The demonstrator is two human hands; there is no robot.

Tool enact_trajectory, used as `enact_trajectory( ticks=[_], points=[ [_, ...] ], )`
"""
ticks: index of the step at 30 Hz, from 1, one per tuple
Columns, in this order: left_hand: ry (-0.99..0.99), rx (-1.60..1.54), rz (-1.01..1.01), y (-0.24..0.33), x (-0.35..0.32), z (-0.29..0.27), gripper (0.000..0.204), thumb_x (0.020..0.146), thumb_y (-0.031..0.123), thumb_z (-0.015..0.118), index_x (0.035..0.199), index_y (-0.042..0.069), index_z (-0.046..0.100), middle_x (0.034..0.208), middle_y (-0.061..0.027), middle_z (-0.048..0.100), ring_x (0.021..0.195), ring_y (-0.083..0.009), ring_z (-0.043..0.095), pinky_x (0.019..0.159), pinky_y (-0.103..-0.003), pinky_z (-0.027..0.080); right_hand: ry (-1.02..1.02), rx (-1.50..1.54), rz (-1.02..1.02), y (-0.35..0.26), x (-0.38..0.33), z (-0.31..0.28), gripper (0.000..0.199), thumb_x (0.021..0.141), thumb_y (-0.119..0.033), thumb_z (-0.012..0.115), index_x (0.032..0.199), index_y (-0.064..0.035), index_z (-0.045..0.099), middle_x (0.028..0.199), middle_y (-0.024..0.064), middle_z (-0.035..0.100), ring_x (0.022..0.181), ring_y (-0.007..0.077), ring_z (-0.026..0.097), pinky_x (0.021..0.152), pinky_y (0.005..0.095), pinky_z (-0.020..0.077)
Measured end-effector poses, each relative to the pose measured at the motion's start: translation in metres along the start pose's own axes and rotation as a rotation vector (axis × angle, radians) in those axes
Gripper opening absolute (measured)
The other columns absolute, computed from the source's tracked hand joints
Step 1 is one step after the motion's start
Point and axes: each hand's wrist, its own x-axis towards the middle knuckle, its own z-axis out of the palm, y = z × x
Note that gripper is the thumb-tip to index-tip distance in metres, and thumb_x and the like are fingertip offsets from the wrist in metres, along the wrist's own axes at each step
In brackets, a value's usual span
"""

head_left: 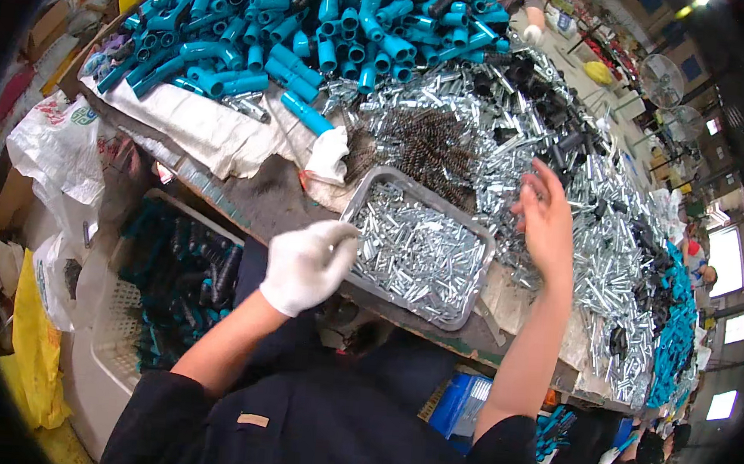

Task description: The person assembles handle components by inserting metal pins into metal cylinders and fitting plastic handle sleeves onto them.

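Silvery pins (slim, shiny) in grey tray

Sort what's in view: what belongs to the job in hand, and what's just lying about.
Likely part of the job:
gray tray, beside the gloved left hand
small metal pieces in the tray
heaped metal pieces near the bare right hand
dark springs behind the tray

Probably just lying about:
white plastic bag, far left
yellow sack, lower left
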Motion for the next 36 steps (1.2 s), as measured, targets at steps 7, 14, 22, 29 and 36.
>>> enact_trajectory(
  ticks=[7,14,22,29,36],
  points=[
    [-0.263,-0.126,0.065,0.02,-0.008,0.019,0.012,0.086,0.019,0.066,0.093,0.01,0.071,0.076,-0.0126,0.067,0.065,-0.027,0.066,0.059,-0.034,0.052,0.099,-0.612,-0.107,0.126,0.163,0.014,0.06,0.091,-0.021,0.055,0.141,0.006,0.037,0.133,0.029,0.051,0.128,0.0412,0.047,0.108,0.042,0.0372],
    [-0.17,-0.165,-0.101,-0.005,-0.002,-0.002,0.012,0.085,0.012,0.065,0.092,0.003,0.07,0.082,-0.0154,0.069,0.07,-0.0241,0.069,0.064,-0.031,0.053,0.183,-0.462,-0.079,0.063,0.153,0.016,0.027,0.079,-0.015,0.072,0.098,-0.0014,0.06,0.087,0.0147,0.069,0.081,0.0281,0.067,0.074,0.0383,0.0516],
    [0.315,-0.223,0.014,-0.008,0.039,0.003,0.045,0.079,0.005,0.067,0.122,-0.003,0.055,0.111,-0.0189,0.064,0.103,-0.0317,0.063,0.091,-0.037,0.048,-0.186,0.077,-0.312,-0.106,0.024,0.078,0.021,0.082,-0.007,0.069,0.1,-0.0011,0.057,0.081,0.0062,0.063,0.072,0.0136,0.061,0.066,0.0295,0.0492],
    [0.115,-0.141,-0.151,-0.048,0.009,0.015,0.029,0.084,0.005,0.065,0.112,-0.001,0.059,0.077,-0.0179,0.067,0.069,-0.034,0.07,0.061,-0.037,0.053,-0.523,-0.102,-0.283,-0.077,0.113,0.107,0.03,0.088,-0.02,0.065,0.114,-0.0039,0.063,0.099,0.0101,0.069,0.086,0.0183,0.066,0.079,0.0324,0.0517],
    [0.061,-0.179,-0.101,-0.056,0.011,0.02,0.019,0.082,0.005,0.067,0.1,0.001,0.062,0.066,-0.0147,0.062,0.056,-0.0313,0.065,0.052,-0.037,0.05,-0.232,-0.58,-0.408,0.033,0.273,0.125,0.036,0.089,-0.008,0.049,0.124,-0.0086,0.059,0.12,0.0206,0.063,0.112,0.0377,0.059,0.098,0.0434,0.0448]
  ],
)
